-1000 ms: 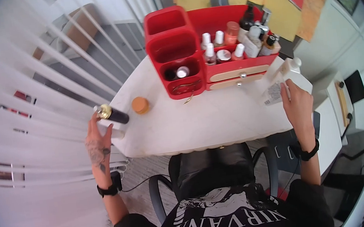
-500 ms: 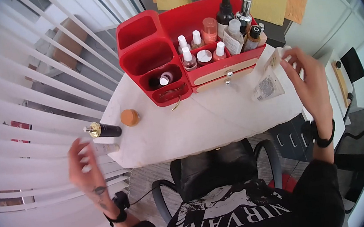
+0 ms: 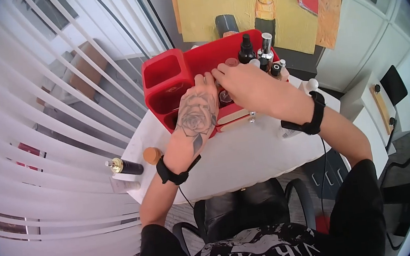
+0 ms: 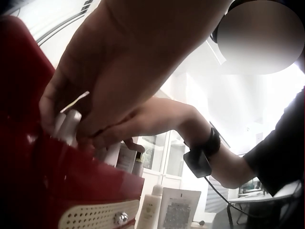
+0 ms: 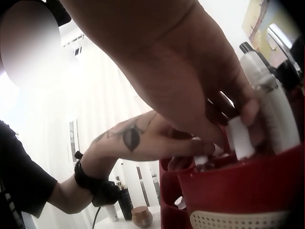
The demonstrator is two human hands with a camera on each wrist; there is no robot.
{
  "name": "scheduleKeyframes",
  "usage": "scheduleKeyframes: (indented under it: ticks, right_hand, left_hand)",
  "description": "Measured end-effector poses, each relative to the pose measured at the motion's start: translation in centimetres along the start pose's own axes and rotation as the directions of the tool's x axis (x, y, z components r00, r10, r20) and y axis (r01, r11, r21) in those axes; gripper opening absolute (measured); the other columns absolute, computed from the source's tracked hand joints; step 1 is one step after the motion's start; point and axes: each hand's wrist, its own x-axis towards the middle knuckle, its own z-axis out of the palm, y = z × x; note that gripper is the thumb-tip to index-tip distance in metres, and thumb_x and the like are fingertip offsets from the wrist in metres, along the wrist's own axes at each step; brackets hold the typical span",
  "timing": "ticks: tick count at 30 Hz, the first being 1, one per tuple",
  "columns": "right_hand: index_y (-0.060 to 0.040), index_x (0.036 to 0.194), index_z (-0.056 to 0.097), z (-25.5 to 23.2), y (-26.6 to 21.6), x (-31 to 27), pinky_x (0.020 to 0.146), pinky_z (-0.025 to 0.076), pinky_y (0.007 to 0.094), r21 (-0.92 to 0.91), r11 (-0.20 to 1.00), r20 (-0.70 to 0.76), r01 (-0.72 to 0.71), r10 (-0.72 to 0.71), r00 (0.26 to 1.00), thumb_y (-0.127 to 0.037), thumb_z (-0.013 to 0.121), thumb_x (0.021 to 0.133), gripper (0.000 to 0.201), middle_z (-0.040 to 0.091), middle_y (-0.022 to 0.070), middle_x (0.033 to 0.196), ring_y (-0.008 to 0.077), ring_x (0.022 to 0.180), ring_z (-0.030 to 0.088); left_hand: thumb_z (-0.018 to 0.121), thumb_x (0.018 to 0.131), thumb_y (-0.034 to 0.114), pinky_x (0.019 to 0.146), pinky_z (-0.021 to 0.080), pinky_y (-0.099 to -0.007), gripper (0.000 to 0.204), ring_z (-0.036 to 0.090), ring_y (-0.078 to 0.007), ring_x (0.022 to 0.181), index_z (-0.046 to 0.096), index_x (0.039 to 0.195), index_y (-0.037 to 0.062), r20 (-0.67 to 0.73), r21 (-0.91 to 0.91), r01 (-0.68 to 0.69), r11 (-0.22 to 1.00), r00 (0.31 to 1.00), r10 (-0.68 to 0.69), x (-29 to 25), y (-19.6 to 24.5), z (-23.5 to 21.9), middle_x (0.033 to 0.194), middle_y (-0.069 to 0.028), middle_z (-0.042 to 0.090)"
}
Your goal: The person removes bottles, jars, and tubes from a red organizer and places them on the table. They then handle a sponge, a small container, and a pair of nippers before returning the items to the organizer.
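Note:
Both hands reach into the front compartments of the red organizer (image 3: 196, 59). In the left wrist view, the left hand (image 4: 95, 71) has its fingers and thumb around a small white-capped bottle (image 4: 70, 125). The right hand (image 5: 200, 81) pinches another white cap (image 5: 240, 137) between thumb and fingers, with a clear bottle (image 5: 279, 112) just beside it. From above, the left hand (image 3: 196, 109) and right hand (image 3: 248, 83) almost meet at the fingertips and cover most of the small bottles. A round-lidded jar (image 3: 225, 97) shows between them.
At the white table's left edge lie a black bottle with a gold collar (image 3: 126, 166) and a pale tube (image 3: 125, 184), near an orange-brown jar (image 3: 152, 155). On the right stand a white bottle (image 4: 149, 209) and a printed tube (image 4: 177, 210). Blinds (image 3: 57, 147) hang at left.
Both hands have come inward from the table's two sides to the organizer's small bottles. Earlier, each was at the items on its own side and then let go of them. The head view has shifted.

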Motion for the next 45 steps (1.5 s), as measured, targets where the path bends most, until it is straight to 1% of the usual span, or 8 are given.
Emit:
scheduleKeyframes:
  ticks: [6,12,18,22,28,37,40,45]
  right_hand:
    - [0.0073,0.118,0.059,1.7,-0.6,-0.5,0.081,0.062,0.0417,0.018,1.0,-0.137,0.009,-0.007,0.991,0.006,0.071,0.08,0.04,0.059,0.0207,0.12,0.0347,0.103,0.071]
    - [0.0056,0.114,0.058,1.4,0.9,-0.4,0.083,0.058,0.0461,0.143,0.988,0.009,0.055,-0.057,0.998,0.004,0.068,0.084,0.031,0.055,0.0198,0.116,0.0384,0.101,0.068]
    - [0.002,0.111,0.062,1.6,0.9,-0.4,0.088,0.057,0.0472,0.222,0.975,0.005,-0.004,0.003,1.0,0.005,0.068,0.083,0.029,0.059,0.0184,0.113,0.0407,0.105,0.065]
    - [0.0035,0.1,0.063,1.9,0.9,0.0,0.09,0.059,0.0439,0.071,0.995,-0.088,0.075,-0.069,0.994,0.007,0.069,0.077,0.024,0.062,0.0197,0.109,0.0383,0.101,0.069]
    - [0.0037,0.108,0.067,0.7,0.9,0.7,0.088,0.057,0.046,0.148,0.988,-0.053,0.037,-0.029,0.998,0.011,0.072,0.076,0.033,0.062,0.0168,0.113,0.0389,0.1,0.068]
    - [0.0031,0.113,0.068,-5.2,-4.1,2.2,0.082,0.059,0.0432,0.156,0.981,-0.331,0.117,-0.06,0.942,0.003,0.064,0.093,0.02,0.066,0.0149,0.108,0.037,0.094,0.07]
    - [0.0027,0.108,0.068,-5.6,-7.5,1.8,0.08,0.059,0.0437,0.276,0.932,-0.263,0.235,-0.162,0.951,0.006,0.063,0.092,0.017,0.066,0.0165,0.106,0.0377,0.093,0.069]
    - [0.0069,0.103,0.066,2.0,-12.4,-0.4,0.079,0.059,0.0478,0.53,0.844,0.077,0.08,-0.142,0.987,0.009,0.067,0.081,0.022,0.063,0.0204,0.104,0.0409,0.093,0.069]
  left_hand:
    - [0.068,0.092,0.003,0.078,0.062,-0.0456,0.024,0.074,-0.0418,0.089,0.06,0.113,-0.0024,-0.159,-0.164,0.015,0.986,0.986,-0.041,-0.6,-0.4,1.7,0.102,-0.021,0.068]
    - [0.069,0.095,0.006,0.077,0.06,-0.0462,0.017,0.073,-0.0419,0.087,0.071,0.112,0.0012,-0.278,-0.24,0.026,0.97,0.956,-0.095,-0.5,-0.6,0.2,0.097,-0.0206,0.074]
    - [0.078,0.093,0.004,0.066,0.059,-0.0337,0.019,0.075,-0.0267,0.075,0.076,0.113,0.0035,-0.469,-0.376,0.016,0.926,0.859,-0.205,-5.1,-0.6,-5.2,0.096,-0.0155,0.076]
    - [0.08,0.091,0.003,0.06,0.057,-0.0306,0.02,0.073,-0.0192,0.066,0.077,0.112,0.0021,-0.264,-0.445,0.238,0.864,0.887,-0.38,-11.7,-1.6,-6.5,0.088,-0.014,0.076]
    - [0.079,0.094,0.013,0.065,0.058,-0.0371,0.018,0.074,-0.0281,0.069,0.075,0.111,0.0052,-0.025,-0.282,0.265,0.922,0.959,-0.283,-19.5,-6.9,1.0,0.089,-0.0154,0.075]
    - [0.074,0.096,0.011,0.071,0.058,-0.0432,0.02,0.073,-0.0355,0.08,0.073,0.115,0.0063,-0.093,-0.265,0.243,0.933,0.957,-0.275,-20.1,-8.6,5.8,0.091,-0.0137,0.071]
    - [0.075,0.095,0.01,0.071,0.059,-0.042,0.027,0.073,-0.0335,0.079,0.072,0.121,0.0074,-0.08,-0.28,0.242,0.929,0.958,-0.274,-20.9,-8.7,6.2,0.092,-0.0114,0.071]
    - [0.078,0.093,0.011,0.067,0.058,-0.0388,0.041,0.073,-0.0273,0.075,0.069,0.132,0.0106,-0.125,-0.316,0.238,0.918,0.949,-0.289,-21.1,-9.3,7.1,0.091,-0.0077,0.071]
